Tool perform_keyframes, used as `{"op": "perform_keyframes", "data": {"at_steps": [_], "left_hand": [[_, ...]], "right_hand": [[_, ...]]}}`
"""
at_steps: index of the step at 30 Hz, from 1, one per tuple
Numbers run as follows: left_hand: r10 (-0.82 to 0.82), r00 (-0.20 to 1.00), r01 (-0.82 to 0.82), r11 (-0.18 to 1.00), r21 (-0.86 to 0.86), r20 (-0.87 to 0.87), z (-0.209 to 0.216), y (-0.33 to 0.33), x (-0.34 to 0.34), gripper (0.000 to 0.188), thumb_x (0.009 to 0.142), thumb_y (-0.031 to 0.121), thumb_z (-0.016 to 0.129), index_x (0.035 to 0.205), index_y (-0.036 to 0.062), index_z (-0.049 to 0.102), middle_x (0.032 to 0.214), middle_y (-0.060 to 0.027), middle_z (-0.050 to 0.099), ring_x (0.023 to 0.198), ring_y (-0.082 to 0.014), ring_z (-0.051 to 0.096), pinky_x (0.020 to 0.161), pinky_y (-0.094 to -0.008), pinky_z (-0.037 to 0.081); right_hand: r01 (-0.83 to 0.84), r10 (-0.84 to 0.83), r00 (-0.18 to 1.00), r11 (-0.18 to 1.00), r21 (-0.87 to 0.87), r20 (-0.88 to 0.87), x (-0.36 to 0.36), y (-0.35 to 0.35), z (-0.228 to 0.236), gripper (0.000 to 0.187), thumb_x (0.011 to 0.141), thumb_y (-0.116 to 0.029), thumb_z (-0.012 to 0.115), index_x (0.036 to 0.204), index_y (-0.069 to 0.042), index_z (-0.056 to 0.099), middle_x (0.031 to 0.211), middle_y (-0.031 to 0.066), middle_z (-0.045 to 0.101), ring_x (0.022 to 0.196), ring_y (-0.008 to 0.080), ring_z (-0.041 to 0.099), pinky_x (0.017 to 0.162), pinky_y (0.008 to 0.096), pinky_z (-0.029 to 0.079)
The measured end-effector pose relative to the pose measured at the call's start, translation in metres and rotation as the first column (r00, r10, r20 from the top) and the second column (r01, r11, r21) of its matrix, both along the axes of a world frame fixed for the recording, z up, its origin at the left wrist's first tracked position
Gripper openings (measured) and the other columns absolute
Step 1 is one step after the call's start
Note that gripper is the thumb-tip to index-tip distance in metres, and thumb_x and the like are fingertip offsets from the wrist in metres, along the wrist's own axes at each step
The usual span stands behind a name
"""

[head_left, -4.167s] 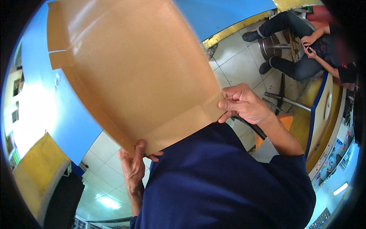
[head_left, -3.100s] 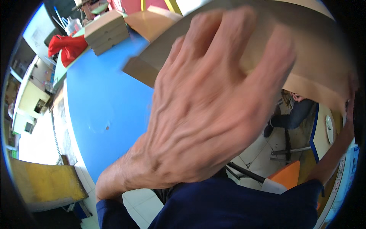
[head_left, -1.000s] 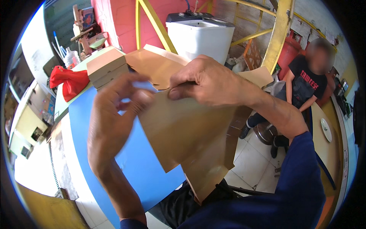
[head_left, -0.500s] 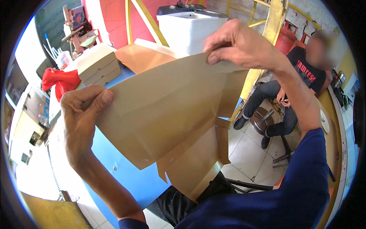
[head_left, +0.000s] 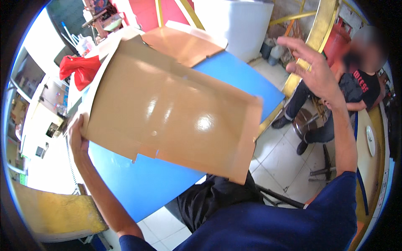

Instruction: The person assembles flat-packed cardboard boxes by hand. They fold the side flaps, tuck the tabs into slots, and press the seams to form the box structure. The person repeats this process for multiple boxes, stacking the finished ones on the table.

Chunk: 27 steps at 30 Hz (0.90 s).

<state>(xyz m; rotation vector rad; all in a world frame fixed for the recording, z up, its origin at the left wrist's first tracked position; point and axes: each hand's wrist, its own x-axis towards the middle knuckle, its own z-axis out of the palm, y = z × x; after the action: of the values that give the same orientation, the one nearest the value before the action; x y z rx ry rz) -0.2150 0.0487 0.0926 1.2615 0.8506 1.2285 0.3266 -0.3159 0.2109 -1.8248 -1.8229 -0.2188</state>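
Note:
A large flat brown cardboard box blank (head_left: 180, 113) with creases, notches and glossy light spots hangs over the blue tabletop (head_left: 121, 180). My left hand (head_left: 78, 134) grips its left edge, with the thumb on the near face and the other fingers partly hidden behind it. My right hand (head_left: 309, 69) is raised off to the right, apart from the cardboard, its fingers spread and nothing in them. Another brown cardboard sheet (head_left: 180, 44) lies farther back on the table.
Beyond the table stands a white tub-like appliance (head_left: 234, 25). A red bag (head_left: 79, 69) is at the far left. On the right, a person (head_left: 360, 83) in a black shirt sits near a yellow post (head_left: 320, 33) and a red gas cylinder (head_left: 335, 39). A white plate (head_left: 370, 140) rests on the right-hand surface.
My right hand has let go of the cardboard and moved right. The cardboard has swung round to lie flatter, its creased face spread out, while my left hand keeps hold.

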Motion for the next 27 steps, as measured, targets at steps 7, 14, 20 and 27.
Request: {"op": "perform_keyframes", "data": {"at_steps": [7, 14, 20, 27], "left_hand": [[0.537, 0.468, -0.140, 0.829, 0.541, -0.702, -0.064, -0.073, -0.072, 0.042, 0.096, 0.023, 0.065, 0.132, 0.0024, 0.057, 0.133, -0.0153, 0.059, 0.127, -0.0275, 0.051, 0.102, -0.0392, 0.044], [-0.146, 0.482, 0.663, 0.706, 0.250, -0.864, -0.005, -0.199, 0.178, 0.042, 0.084, 0.013, 0.075, 0.125, 0.0068, 0.065, 0.126, -0.0095, 0.067, 0.118, -0.0277, 0.061, 0.103, -0.0387, 0.046], [-0.291, 0.442, 0.796, 0.564, 0.221, -0.849, -0.045, -0.213, 0.264, 0.016, 0.082, 0.007, 0.075, 0.097, 0.0034, 0.075, 0.106, -0.0111, 0.074, 0.097, -0.0265, 0.071, 0.088, -0.0381, 0.053], [-0.461, 0.425, 0.831, 0.540, 0.133, -0.779, -0.053, -0.216, 0.296, 0.014, 0.084, 0.004, 0.073, 0.098, -0.0004, 0.072, 0.105, -0.0149, 0.074, 0.091, -0.0239, 0.072, 0.087, -0.0365, 0.056]], "right_hand": [[-0.189, -0.021, 0.905, 0.875, -0.446, -0.425, -0.003, -0.019, -0.100, 0.066, 0.076, -0.033, 0.084, 0.132, -0.007, 0.059, 0.140, 0.0089, 0.056, 0.127, 0.0224, 0.054, 0.102, 0.0397, 0.048], [-0.173, 0.091, 0.873, 0.976, -0.129, -0.480, -0.073, -0.021, -0.186, 0.051, 0.071, -0.004, 0.083, 0.118, -0.005, 0.066, 0.140, 0.0075, 0.055, 0.126, 0.0235, 0.055, 0.095, 0.0359, 0.051], [0.153, -0.131, 0.892, 0.988, 0.016, -0.433, -0.078, -0.014, -0.226, 0.024, 0.075, 0.012, 0.071, 0.096, 0.002, 0.068, 0.112, 0.0082, 0.065, 0.095, 0.0212, 0.066, 0.077, 0.0355, 0.052], [0.313, -0.186, 0.854, 0.930, 0.193, -0.487, -0.084, -0.021, -0.229, 0.030, 0.080, 0.019, 0.063, 0.102, 0.000, 0.068, 0.105, 0.0097, 0.059, 0.082, 0.0204, 0.062, 0.071, 0.0329, 0.053]]}}
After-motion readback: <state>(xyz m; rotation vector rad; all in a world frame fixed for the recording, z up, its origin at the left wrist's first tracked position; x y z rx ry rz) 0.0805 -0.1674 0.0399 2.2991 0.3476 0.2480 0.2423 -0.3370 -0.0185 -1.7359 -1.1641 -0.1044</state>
